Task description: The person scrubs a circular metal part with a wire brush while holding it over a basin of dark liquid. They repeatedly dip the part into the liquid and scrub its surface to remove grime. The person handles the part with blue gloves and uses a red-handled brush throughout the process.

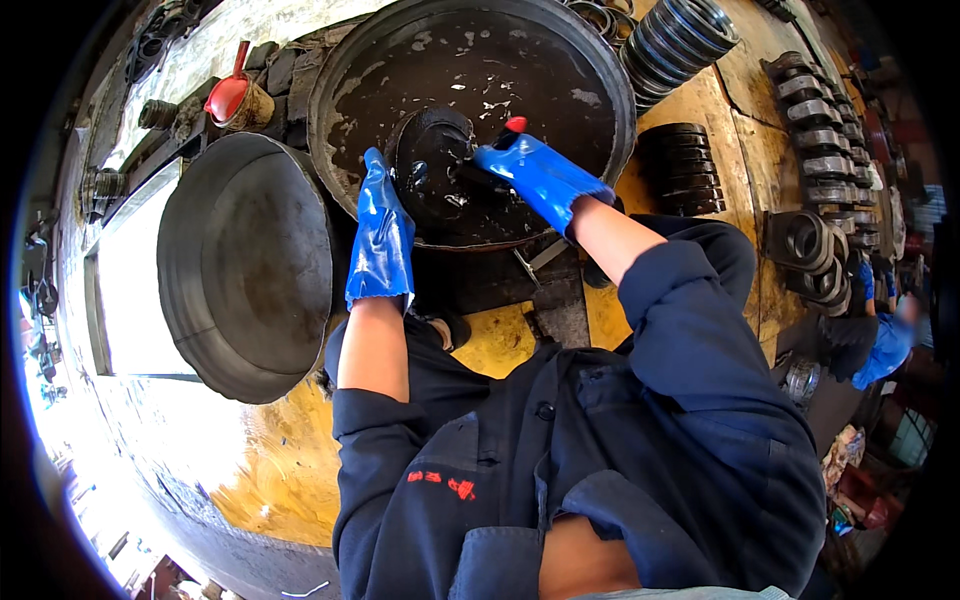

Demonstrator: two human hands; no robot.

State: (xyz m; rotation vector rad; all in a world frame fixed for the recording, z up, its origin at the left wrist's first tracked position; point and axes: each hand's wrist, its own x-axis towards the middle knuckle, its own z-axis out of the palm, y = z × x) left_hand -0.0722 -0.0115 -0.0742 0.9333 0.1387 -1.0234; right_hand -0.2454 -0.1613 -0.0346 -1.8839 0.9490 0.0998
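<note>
Here: 1 round basin (625, 90) holds dark liquid (385, 85) and 1 dark rounded part (432, 122); right grip (532, 175) clamps red-tipped tool (516, 124) over it; left grip (380, 225), closure unclear, beside it; 1 pail (257, 110) bears red scoop (228, 98).

Stained yellow floor (300, 470) beneath stacked dark rings (685, 170) and rows of metal parts (824, 140).

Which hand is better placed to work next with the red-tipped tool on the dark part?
Likely the right hand: it holds the red-tipped tool beside the dark part. The left hand, at the part's other side, shows no tool.
</note>
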